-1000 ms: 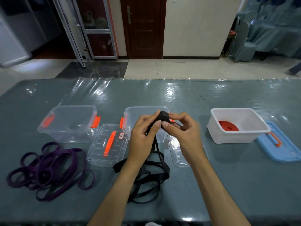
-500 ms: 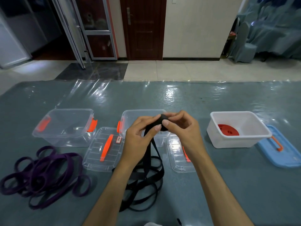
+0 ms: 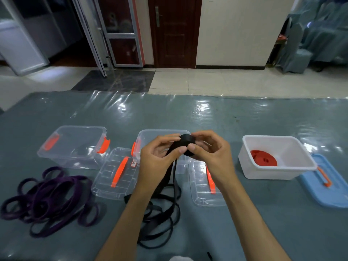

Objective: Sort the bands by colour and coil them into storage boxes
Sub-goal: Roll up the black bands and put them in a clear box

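Both hands hold a small coil of black band (image 3: pixel 186 144) above the middle clear box (image 3: pixel 145 138). My left hand (image 3: pixel 160 159) pinches the strap where it feeds into the coil, and my right hand (image 3: pixel 211 155) grips the coil from the right with thumb and fingers. The loose rest of the black band (image 3: pixel 160 219) hangs down and lies in loops on the table between my forearms. A tangle of purple bands (image 3: pixel 47 198) lies at the left front. A coiled red band (image 3: pixel 263 157) sits inside the white box (image 3: pixel 293 172) on the right.
An empty clear box with orange latches (image 3: pixel 75 146) stands at the left. Two clear lids with orange handles (image 3: pixel 116 174) (image 3: pixel 205 183) lie in front of the clear boxes. A blue lid (image 3: pixel 327 183) lies right of the white box. The table (image 3: pixel 188 115) carries a glossy plastic sheet.
The coil in my hands has grown a little and more strap has been drawn up off the table. The view has shifted slightly; the boxes and purple bands stay put.
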Tool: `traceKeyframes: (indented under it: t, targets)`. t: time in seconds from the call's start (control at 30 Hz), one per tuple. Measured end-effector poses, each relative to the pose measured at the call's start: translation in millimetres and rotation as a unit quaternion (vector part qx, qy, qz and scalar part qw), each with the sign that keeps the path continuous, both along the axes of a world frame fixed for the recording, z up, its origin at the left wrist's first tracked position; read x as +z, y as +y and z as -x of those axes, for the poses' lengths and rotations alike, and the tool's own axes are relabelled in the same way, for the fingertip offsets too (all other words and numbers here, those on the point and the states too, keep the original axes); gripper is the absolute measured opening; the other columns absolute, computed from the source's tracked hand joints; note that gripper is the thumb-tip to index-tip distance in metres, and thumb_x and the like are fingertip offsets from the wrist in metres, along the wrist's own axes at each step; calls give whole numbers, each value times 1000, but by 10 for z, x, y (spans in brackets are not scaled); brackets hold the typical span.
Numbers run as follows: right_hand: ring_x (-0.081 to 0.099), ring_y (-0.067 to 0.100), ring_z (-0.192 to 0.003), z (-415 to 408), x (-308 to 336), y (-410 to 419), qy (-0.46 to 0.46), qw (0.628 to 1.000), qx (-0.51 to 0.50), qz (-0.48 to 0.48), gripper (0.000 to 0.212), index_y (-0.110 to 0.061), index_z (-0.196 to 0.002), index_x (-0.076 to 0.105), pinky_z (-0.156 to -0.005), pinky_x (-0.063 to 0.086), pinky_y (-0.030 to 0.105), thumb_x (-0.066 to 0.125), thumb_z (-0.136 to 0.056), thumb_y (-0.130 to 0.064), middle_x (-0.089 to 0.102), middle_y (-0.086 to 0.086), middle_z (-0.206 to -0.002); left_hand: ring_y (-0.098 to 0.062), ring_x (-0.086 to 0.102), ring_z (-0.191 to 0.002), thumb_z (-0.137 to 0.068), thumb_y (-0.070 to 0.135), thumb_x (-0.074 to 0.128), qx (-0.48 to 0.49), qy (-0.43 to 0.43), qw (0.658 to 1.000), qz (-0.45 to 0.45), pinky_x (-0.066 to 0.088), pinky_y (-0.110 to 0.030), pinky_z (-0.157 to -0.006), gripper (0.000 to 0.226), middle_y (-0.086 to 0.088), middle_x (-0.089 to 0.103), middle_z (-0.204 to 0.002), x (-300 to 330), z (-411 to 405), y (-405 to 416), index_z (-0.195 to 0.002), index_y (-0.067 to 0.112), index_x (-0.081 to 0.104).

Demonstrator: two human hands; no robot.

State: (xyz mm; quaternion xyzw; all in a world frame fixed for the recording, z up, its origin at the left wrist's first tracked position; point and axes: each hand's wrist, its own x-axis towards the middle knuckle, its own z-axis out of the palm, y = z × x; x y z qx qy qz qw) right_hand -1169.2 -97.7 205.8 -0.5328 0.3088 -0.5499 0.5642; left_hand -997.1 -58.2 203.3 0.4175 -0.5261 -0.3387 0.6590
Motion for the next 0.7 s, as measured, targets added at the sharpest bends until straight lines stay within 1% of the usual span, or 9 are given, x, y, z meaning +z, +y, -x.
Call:
traceKeyframes:
  t: [0.1, 0.17, 0.23, 0.3, 0.4, 0.5, 0.53, 0.6, 0.7]
  targets:
    - [78, 31, -102, 76, 16, 13, -42, 998, -4, -41, 17, -12, -98, 75, -81, 63, 38, 84, -84, -15, 79, 14, -110, -24, 74, -114, -84, 17, 88, -18, -25, 1000, 5, 56, -23, -98, 39, -4, 77, -117, 52, 68, -25, -119, 31, 78]
    - [76, 34, -106, 199, 58, -17, -23, 999, 17, -45, 22, -6, -92, 69, -84, 64, 43, 86, -82, -17, 78, 14, -114, -25, 74, -115, -86, 19, 86, -29, -47, 998, 4, 57, -27, -99, 39, -2, 77, -118, 65, 116, -38, -122, 30, 77]
    - [78, 35, -100, 352, 135, -74, 17, 999, 27, -40, 29, -7, -85, 64, -81, 65, 48, 89, -79, -20, 78, 12, -111, -24, 73, -116, -89, 18, 83, -35, -52, 998, 5, 58, -28, -98, 35, 1, 77, -118, 63, 221, -32, -121, 30, 74]
    - [79, 34, -93, 455, 205, -112, 47, 998, 20, -27, 27, -12, -92, 68, -77, 66, 50, 90, -79, -22, 78, 8, -106, -21, 73, -114, -91, 13, 82, -14, -38, 999, 1, 57, -24, -95, 30, 3, 76, -114, 65, 364, -14, -115, 28, 71]
    - [79, 34, -95, 503, 231, -88, 29, 999, 27, -10, 27, -20, -111, 73, -80, 66, 49, 85, -87, -19, 77, 6, -108, -21, 72, -115, -90, 10, 80, 22, -49, 998, 19, 57, -25, -96, 29, 2, 75, -114, 85, 491, 0, -114, 24, 72]
    - [76, 32, -108, 541, 179, -51, 13, 999, 34, -26, 19, -14, -99, 72, -93, 61, 55, 85, -86, -19, 78, 10, -112, -23, 73, -112, -91, 13, 79, 23, -100, 994, 29, 59, -31, -95, 28, 2, 76, -114, 145, 460, 3, -116, 26, 75]
    - [75, 30, -111, 559, 173, -50, 23, 999, 27, -25, 24, -13, -94, 70, -96, 60, 53, 88, -82, -22, 78, 11, -112, -22, 73, -112, -92, 14, 79, 29, -120, 992, 32, 59, -31, -96, 28, 5, 76, -114, 157, 460, 20, -116, 29, 75]
    - [76, 28, -106, 588, 180, -49, 32, 999, 22, -21, 29, -14, -90, 69, -88, 63, 46, 92, -75, -25, 77, 13, -108, -19, 74, -112, -91, 15, 80, 41, -119, 992, 28, 60, -30, -96, 28, 8, 76, -116, 155, 497, 70, -113, 30, 75]
    - [76, 30, -104, 563, 156, -9, -8, 999, 39, -8, 21, -19, -102, 74, -80, 65, 42, 85, -85, -15, 75, 14, -111, -22, 70, -120, -92, 19, 80, 66, -130, 989, 24, 59, -33, -99, 28, 6, 74, -123, 124, 520, 123, -117, 31, 76]
